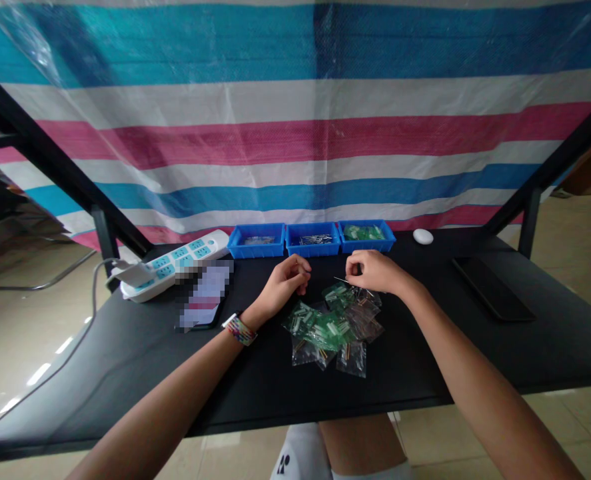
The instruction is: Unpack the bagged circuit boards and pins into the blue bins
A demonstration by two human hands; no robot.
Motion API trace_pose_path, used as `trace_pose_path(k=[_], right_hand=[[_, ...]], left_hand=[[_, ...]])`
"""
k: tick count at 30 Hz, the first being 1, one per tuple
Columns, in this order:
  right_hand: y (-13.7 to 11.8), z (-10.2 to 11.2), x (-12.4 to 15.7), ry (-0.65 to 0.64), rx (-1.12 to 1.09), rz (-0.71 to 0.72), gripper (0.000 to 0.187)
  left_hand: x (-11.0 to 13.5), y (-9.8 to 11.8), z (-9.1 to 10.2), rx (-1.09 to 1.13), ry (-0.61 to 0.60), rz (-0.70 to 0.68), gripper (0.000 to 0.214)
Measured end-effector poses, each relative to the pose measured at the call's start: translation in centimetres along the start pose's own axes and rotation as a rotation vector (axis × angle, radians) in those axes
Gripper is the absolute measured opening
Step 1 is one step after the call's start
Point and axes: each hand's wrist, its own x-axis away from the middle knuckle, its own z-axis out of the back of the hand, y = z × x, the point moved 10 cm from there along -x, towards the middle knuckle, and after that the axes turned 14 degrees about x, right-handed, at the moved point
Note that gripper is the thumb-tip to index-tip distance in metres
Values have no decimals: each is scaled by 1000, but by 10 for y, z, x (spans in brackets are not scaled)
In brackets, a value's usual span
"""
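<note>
Backdrop: striped blue, white and pink woven plastic sheet point(325, 140), hung behind the table.
Table: broad, black, flat-topped table point(255, 393).
Bins: three blue rectangular plastic bins point(312, 251), in a row toward the table's far edge; thin metal pieces in the middle one, green packets in the right-hand one.
Heap: small clear and green-tinted plastic bags point(328, 328), loosely overlapping, on the near side of the bins.
Left hand point(289, 277): bare, fingers curled, just beside the heap; cannot tell whether it holds anything.
Right hand point(372, 272): bare, fingertips pinching a thin silvery metal pin point(342, 279) at the heap's far edge.
Risk, heap: a brushing forearm could scatter the loose bags.
Risk, pin: a slack pinch could lose it among them; pressing down could pierce the film.
</note>
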Motion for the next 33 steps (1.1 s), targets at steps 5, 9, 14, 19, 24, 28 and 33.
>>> trace_pose_path(k=[5, 9, 14, 19, 24, 28, 33], right_hand=[[6, -13, -1, -74, 28, -3, 9], [3, -3, -4, 40, -43, 11, 7], [-17, -4, -1, 43, -333, 10, 5], [-41, -2, 1, 123, -466, 39, 9], [-45, 7, 3, 225, -464, 37, 8], [-49, 11, 3, 240, -461, 55, 8], [-54, 7, 3, 236, -477, 87, 8]], left_hand=[[0, 0, -1, -5, 2, 10, 18], [0, -1, -1, -17, -6, 4, 20], [0, -3, 2, -37, 11, 15, 21], [1, -4, 1, -66, 11, 48, 31], [2, -9, 2, -62, 11, 73, 41], [2, -11, 2, -79, -1, 94, 47], [2, -8, 0, -94, -5, 78, 45]])
